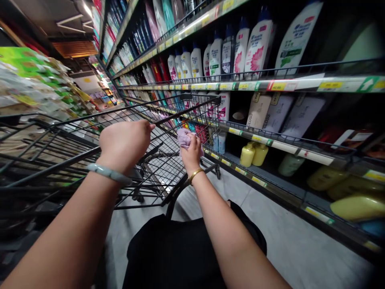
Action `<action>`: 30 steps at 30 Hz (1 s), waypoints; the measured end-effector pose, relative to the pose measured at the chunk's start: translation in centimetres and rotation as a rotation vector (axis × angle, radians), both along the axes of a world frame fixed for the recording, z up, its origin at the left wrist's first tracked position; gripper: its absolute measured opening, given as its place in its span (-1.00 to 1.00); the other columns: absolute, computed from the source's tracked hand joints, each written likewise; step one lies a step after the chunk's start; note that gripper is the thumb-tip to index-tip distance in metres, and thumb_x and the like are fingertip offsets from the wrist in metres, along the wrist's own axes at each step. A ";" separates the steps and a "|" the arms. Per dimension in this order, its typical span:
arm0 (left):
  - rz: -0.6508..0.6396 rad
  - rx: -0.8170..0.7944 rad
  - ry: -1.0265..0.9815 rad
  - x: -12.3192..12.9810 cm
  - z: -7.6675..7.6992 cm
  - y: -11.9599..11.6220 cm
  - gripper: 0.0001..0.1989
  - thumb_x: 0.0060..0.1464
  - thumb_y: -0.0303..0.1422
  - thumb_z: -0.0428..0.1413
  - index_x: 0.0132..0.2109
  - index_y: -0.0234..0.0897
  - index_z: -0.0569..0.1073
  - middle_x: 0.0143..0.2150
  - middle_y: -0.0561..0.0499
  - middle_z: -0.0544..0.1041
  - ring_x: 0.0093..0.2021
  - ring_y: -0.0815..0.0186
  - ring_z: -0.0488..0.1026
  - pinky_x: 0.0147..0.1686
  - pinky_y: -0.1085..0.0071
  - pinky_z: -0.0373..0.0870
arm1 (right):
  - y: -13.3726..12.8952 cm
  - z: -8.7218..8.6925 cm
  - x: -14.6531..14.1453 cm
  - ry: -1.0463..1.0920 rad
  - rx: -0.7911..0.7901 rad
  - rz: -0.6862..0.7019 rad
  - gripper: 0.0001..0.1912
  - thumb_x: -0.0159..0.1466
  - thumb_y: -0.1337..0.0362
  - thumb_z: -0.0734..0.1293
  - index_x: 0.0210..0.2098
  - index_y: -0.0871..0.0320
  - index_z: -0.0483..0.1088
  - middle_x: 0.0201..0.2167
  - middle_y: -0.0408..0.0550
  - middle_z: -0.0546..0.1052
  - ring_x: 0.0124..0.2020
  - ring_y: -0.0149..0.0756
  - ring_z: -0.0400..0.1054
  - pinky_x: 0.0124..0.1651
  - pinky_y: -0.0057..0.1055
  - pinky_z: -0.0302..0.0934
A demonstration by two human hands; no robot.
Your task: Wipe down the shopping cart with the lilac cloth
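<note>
My left hand, with a pale bangle at the wrist, is closed over the upper bar of a black wire shopping cart. The bar runs in and out on either side of the fist; the fingertips are hidden. In my right hand is a crumpled light purple cloth, pinched between thumb and fingers. A gold bracelet circles that wrist. The cloth is in front of the cart's right side, and I cannot tell whether it touches the wire.
Shelves along the right hold white shampoo bottles, boxed bottles and yellow pump bottles. Price tags line the shelf edge. Blurred packaged goods are stacked on the left. Grey floor lies between my knees and the shelf.
</note>
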State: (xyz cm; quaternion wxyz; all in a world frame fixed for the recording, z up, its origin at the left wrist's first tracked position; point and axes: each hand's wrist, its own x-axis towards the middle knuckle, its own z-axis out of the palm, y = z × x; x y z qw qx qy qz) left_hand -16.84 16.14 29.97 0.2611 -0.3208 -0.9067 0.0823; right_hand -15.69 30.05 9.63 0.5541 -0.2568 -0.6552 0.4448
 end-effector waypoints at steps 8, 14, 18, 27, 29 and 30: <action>-0.014 0.012 0.022 -0.5 -0.3 1.5 -0.40 0.35 -0.07 -0.25 -0.01 -0.24 0.63 -0.19 -0.34 0.64 -0.14 -0.18 0.61 -0.25 0.08 0.45 | -1.5 2.9 -0.5 0.072 -0.045 0.029 -0.51 0.19 0.47 0.34 0.10 0.07 0.32 0.05 0.02 0.51 0.07 -0.17 0.41 0.22 -0.15 0.29; -0.038 0.015 0.025 -0.6 -0.8 2.0 -0.36 0.35 -0.10 -0.30 0.02 -0.26 0.62 -0.18 -0.39 0.63 -0.13 -0.19 0.59 -0.19 0.00 0.45 | -1.7 5.1 0.0 -0.008 0.245 0.062 -0.53 0.21 0.34 0.42 0.10 -0.02 0.40 0.06 -0.04 0.54 0.15 -0.10 0.37 0.32 -0.12 0.20; -0.031 0.014 0.026 -0.6 -0.7 2.5 -0.36 0.34 -0.06 -0.29 0.01 -0.24 0.63 -0.16 -0.37 0.64 -0.11 -0.19 0.60 -0.21 0.02 0.46 | -0.6 1.5 -0.3 -0.107 -0.161 0.015 -0.51 0.19 0.41 0.40 0.11 0.05 0.39 0.02 0.00 0.58 0.01 -0.12 0.46 0.17 -0.15 0.32; -0.005 -0.021 -0.033 0.9 0.2 3.9 -0.51 0.32 -0.26 -0.17 0.01 -0.35 0.61 -0.07 -0.38 0.64 -0.01 -0.12 0.59 -0.10 0.12 0.49 | -2.4 4.4 -0.6 0.184 0.085 0.203 -0.49 0.14 0.32 0.43 0.09 -0.04 0.38 -0.02 -0.11 0.58 -0.08 -0.23 0.48 0.06 -0.30 0.36; -0.002 0.003 -0.041 1.0 0.1 4.1 -0.51 0.35 -0.22 -0.16 0.03 -0.35 0.61 -0.08 -0.35 0.64 0.02 -0.06 0.58 -0.04 0.16 0.47 | -1.8 1.8 -0.8 0.112 -0.055 0.146 -0.50 0.12 0.35 0.41 0.06 0.01 0.39 -0.06 -0.10 0.58 -0.11 -0.23 0.47 0.05 -0.30 0.35; 0.001 0.019 -0.052 1.0 0.0 4.2 -0.51 0.36 -0.21 -0.15 0.05 -0.34 0.61 -0.07 -0.33 0.64 0.03 -0.03 0.57 -0.01 0.16 0.45 | -1.3 0.2 -0.9 0.073 -0.163 0.099 -0.52 0.10 0.36 0.39 0.04 0.05 0.38 -0.08 -0.08 0.58 -0.12 -0.23 0.47 0.05 -0.30 0.35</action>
